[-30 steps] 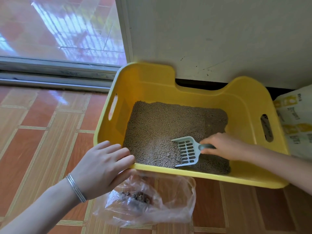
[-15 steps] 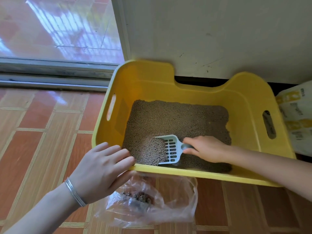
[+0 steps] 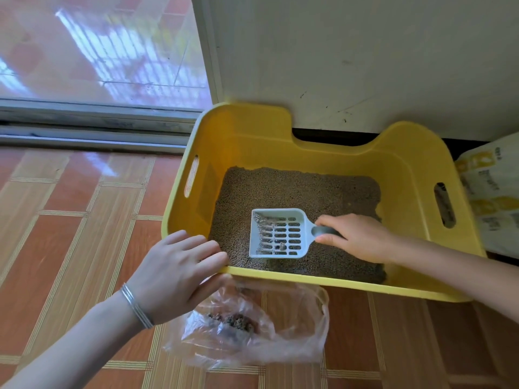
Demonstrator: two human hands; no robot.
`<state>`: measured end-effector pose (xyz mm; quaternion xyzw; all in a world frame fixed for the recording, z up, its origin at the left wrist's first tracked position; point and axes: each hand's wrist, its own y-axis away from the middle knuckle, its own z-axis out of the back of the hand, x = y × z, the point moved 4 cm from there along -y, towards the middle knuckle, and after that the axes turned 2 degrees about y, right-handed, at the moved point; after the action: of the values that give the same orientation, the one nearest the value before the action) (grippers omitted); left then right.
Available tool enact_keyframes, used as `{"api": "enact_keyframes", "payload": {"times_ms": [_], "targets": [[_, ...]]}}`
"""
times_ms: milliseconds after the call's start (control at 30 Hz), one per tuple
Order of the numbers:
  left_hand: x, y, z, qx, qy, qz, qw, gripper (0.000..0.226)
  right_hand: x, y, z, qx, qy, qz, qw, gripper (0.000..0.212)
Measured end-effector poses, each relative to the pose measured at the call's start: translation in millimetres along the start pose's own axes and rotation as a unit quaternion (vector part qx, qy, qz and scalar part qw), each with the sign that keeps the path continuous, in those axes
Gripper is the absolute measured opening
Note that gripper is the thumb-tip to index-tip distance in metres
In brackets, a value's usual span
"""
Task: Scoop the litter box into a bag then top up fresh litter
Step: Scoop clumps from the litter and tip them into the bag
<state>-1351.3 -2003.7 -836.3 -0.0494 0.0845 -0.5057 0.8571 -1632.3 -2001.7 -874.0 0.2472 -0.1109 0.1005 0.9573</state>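
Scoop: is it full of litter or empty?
Almost empty. The scoop shows open slots, with just one small clump and a few grains.

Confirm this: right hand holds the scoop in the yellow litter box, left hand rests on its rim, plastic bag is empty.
One error: the plastic bag is not empty; the head view shows dark clumps in it. The rest stands.

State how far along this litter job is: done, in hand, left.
Done: clumps lie in the clear bag. In hand: the right hand holds the near-empty scoop over the litter; the left hand rests on the yellow box rim. Left: topping up, likely from the sack.
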Motion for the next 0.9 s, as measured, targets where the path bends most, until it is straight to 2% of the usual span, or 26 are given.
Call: {"api": "enact_keyframes", "payload": {"times_ms": [300,467,900], "targets": [[6.0,1.1,11.4,0.03,0.017,-0.019,0.999,0.045,17.6,-2.0,8.3,0.01,0.04,0.001,0.999,0.023],[22.5,9.6,21.3,0.031,0.02,-0.024,0.999,0.048,32.2,-15.0,1.1,0.022,0.109,0.008,0.994,0.028],[21.6,14.4,13.6,-0.025,0.021,-0.014,0.999,0.05,76.2,-51.8,-2.7,0.037,0.167,-0.003,0.985,0.033]]}}
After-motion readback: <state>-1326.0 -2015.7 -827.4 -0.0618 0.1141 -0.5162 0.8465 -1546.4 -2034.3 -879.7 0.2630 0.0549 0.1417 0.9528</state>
